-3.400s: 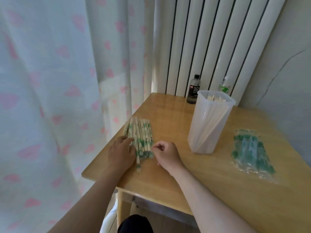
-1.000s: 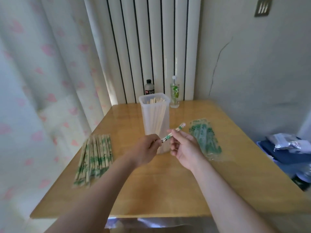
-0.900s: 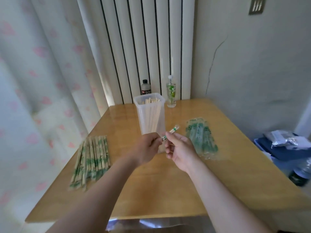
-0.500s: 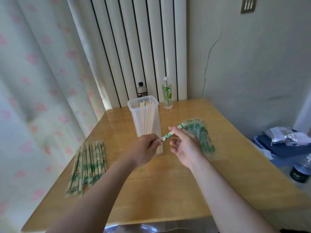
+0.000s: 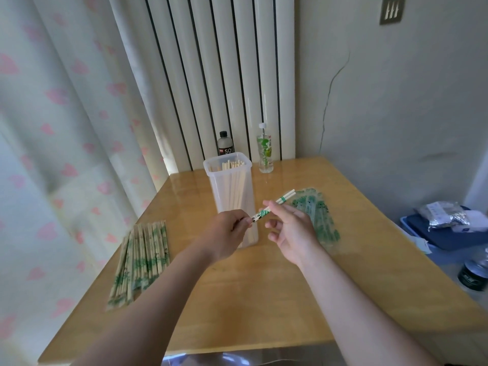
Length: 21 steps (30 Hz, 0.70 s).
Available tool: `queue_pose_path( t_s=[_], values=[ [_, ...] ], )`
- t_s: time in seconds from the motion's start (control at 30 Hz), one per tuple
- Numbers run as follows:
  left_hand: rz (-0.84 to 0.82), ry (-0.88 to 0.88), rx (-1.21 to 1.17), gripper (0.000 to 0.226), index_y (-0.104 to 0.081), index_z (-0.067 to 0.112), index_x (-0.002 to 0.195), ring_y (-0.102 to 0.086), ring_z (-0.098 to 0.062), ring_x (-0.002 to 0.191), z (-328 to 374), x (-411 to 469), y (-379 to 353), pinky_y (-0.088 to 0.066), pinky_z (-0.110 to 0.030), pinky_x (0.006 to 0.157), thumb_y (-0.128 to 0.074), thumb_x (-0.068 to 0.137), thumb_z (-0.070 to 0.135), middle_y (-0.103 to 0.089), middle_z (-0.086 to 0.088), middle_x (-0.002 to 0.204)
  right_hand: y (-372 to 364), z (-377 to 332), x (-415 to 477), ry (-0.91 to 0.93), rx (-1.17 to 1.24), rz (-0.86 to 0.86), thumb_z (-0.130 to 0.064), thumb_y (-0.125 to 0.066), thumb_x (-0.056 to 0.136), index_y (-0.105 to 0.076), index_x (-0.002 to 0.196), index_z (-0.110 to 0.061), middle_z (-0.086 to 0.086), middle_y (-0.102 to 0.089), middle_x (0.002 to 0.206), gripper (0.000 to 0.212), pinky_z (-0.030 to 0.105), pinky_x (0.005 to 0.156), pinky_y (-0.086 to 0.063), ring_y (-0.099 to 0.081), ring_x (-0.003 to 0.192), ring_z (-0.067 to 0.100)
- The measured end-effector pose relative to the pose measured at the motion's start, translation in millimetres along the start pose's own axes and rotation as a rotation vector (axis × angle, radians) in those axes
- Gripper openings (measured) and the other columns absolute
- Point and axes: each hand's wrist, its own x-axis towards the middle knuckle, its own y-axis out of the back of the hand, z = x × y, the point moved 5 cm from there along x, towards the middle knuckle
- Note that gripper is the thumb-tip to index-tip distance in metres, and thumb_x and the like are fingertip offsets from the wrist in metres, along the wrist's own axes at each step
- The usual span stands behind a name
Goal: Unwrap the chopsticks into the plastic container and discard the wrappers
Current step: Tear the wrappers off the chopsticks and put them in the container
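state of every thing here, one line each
plastic container, upright, lidless, bare chopsticks inside
held chopstick pair, pinched by left hand and right hand
wrapped chopsticks, flat pile, unopened
empty wrappers, flat on table
dark bottle, upright, capped
clear bottle, upright, capped

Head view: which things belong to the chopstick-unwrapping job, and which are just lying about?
Job: wrapped pair, pinched by left hand and right hand; container holding bare chopsticks; wrapped pile; empty wrappers.
Lying about: dark bottle; green-label bottle; jar.
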Motion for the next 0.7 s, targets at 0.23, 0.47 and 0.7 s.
queue_pose_path(
  t_s=[0.23,0.47,0.7],
  values=[
    [-0.006,0.022,0.011,0.026,-0.066,0.017,0.088,-0.049,-0.004,0.056,-4.1,-5.0,7.2,-0.041,-0.020,0.058,-0.048,0.105,0.026,-0.065,-0.003,0.070,4.3,-8.8,3.2,0.029,-0.057,0.038,-0.014,-0.075,0.090,-0.080,0.096,-0.005,0.010,-0.074,0.102,0.012,0.025,0.050,-0.039,-0.058,0.067,0.013],
    [0.025,-0.005,-0.008,0.024,-0.067,0.011,0.093,-0.050,-0.012,0.060,0.4,-1.9,6.9,-0.043,-0.028,0.059,-0.049,0.105,0.022,-0.066,-0.011,0.072,-8.2,-1.6,-1.6,0.014,-0.044,0.021,-0.016,-0.074,0.092,-0.081,0.094,-0.009,0.004,-0.066,0.086,0.010,0.025,0.047,-0.037,-0.057,0.062,0.014],
    [0.011,0.012,-0.019,0.027,-0.068,0.008,0.093,-0.049,-0.011,0.059,-1.6,-5.3,9.6,-0.041,-0.021,0.058,-0.049,0.105,0.024,-0.066,-0.015,0.074,1.3,-10.1,1.1,0.034,-0.048,0.091,-0.014,-0.076,0.090,-0.082,0.086,-0.009,0.003,-0.068,0.082,0.009,0.025,0.050,-0.037,-0.057,0.062,0.013]
  ],
)
